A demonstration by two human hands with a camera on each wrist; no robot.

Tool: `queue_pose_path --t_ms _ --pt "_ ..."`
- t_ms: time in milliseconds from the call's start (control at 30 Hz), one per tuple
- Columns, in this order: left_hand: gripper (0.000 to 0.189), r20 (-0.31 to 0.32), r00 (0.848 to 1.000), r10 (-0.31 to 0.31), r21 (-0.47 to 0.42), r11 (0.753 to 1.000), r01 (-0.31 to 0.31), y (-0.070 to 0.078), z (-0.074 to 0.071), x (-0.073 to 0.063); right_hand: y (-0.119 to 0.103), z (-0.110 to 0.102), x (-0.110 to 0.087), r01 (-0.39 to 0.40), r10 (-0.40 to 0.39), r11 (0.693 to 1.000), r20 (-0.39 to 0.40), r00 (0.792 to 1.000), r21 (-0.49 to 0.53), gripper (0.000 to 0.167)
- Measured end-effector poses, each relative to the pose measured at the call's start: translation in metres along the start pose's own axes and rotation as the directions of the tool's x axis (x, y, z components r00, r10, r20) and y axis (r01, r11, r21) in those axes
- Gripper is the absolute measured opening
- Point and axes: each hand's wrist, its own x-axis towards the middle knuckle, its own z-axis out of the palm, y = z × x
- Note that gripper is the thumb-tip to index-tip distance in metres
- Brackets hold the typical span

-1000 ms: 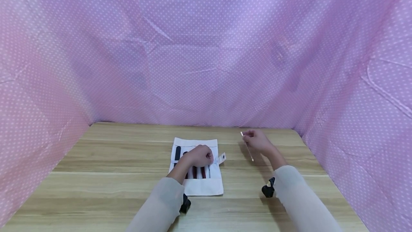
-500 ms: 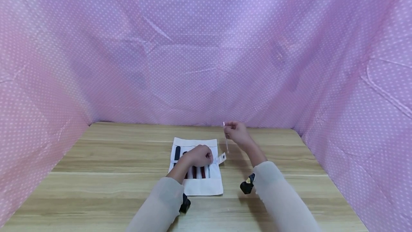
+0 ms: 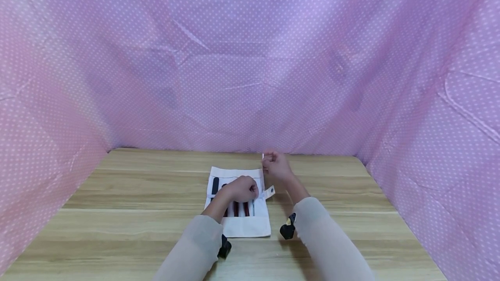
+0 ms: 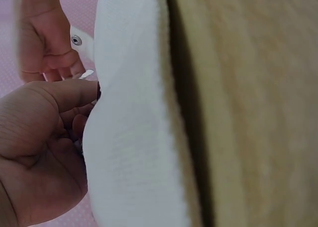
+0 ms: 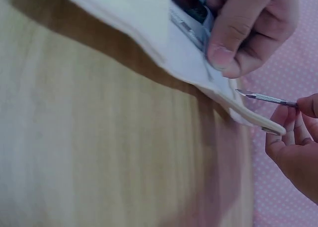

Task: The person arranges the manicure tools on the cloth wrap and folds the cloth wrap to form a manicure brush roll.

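"Slim metal tool [image 5: 268, 98], one piece, narrow pointed tip, ridged shaft. Location?"

"Taking the white tool case [image 3: 247, 228] as the dial, twelve o'clock pointing away from the person: at one o'clock, held up by the case's edge, tip towards six. Whether the tip touches the fabric cannot be told."

"Holder?"

"Right hand [image 3: 277, 167]. Thumb and fingers are pinched together on the end opposite the tip."

"Left hand [image 3: 242, 188]?"

"Over the case, from the centre towards twelve o'clock. Fingers curled, thumb pressed against them, gripping part of the case; the exact spot is partly hidden."

"Case contents?"

"One black flat tool [image 3: 215, 184], round-ended, at ten o'clock. Two dark red tools [image 3: 236, 209], near the centre, partly covered by the left hand. One slender metal rod [image 5: 185, 26], ridged, slotted at three o'clock."

"Fittings?"

"One white tab [image 3: 269, 192] with a metal snap [image 4: 76, 39], jutting out between two and three o'clock, near the held tool's tip."

"Setting?"

"Wood-grain table [image 3: 136, 211], the case lying open upon it. Pink cloth [image 3: 250, 77], white-dotted, upright at nine, twelve and three o'clock. Pale sleeves [image 3: 195, 242], two."
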Motion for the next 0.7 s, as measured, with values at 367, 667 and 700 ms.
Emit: queue_pose_path --t_ms 367,667,700 --pt "0.017 -0.004 1.000 -0.021 -0.056 0.998 0.021 -0.002 0.003 -0.002 0.017 0.006 -0.001 -0.044 0.044 0.999 -0.037 0.998 -0.008 0.038" --pt "0.018 -0.006 0.999 -0.042 -0.089 0.995 0.041 -0.004 0.004 -0.002 0.021 0.004 -0.002 -0.048 0.046 0.996 -0.030 0.998 -0.078 0.036" --pt "0.018 -0.008 0.999 -0.043 -0.091 0.995 0.042 -0.004 0.004 -0.002 0.021 0.004 -0.001 -0.049 0.047 0.996 -0.027 0.999 -0.077 0.035"
